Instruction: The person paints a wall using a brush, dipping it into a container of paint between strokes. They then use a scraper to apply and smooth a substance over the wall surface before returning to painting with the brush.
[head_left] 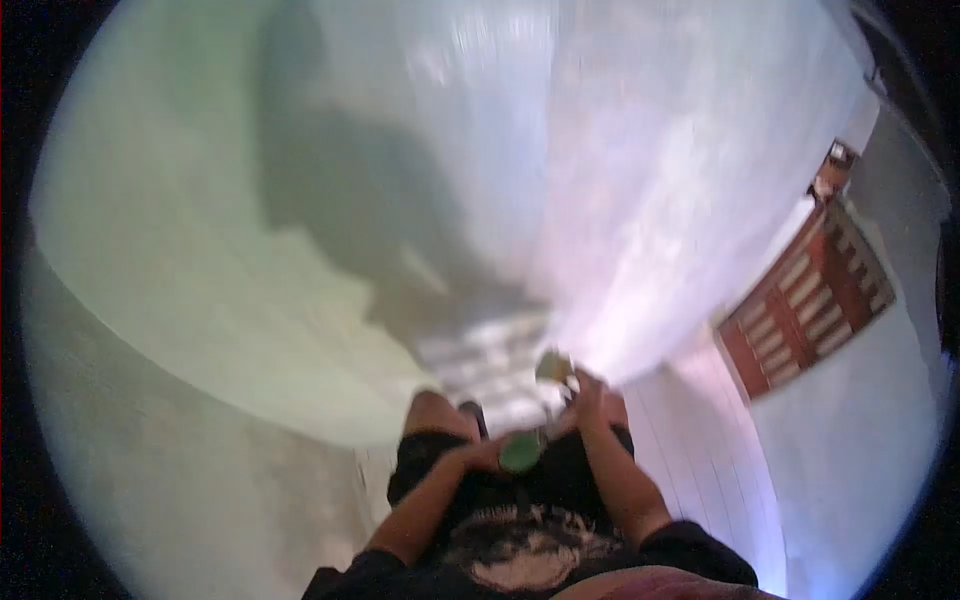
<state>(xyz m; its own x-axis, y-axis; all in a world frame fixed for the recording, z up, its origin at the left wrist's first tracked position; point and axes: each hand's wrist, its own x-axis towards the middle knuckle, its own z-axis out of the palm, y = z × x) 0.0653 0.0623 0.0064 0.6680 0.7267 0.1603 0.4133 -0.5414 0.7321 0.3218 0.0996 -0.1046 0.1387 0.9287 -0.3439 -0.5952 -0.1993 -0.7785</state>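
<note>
My left hand is low in front of my dark shirt, its fingers closed at the edge of a round green thing with a flat face. A little farther out and to the right is my right hand, fingers bent around something near a small green and brown piece. Blur hides the exact kind of both things. Both forearms reach inward from the sides, and the hands are close together over my dark shorts.
A broad pale wall fills the space ahead, bearing a large dark shadow. Blurry pale bands lie just beyond my legs. To the right is a reddish-brown panel with rows of light slots. Pale boards run alongside me.
</note>
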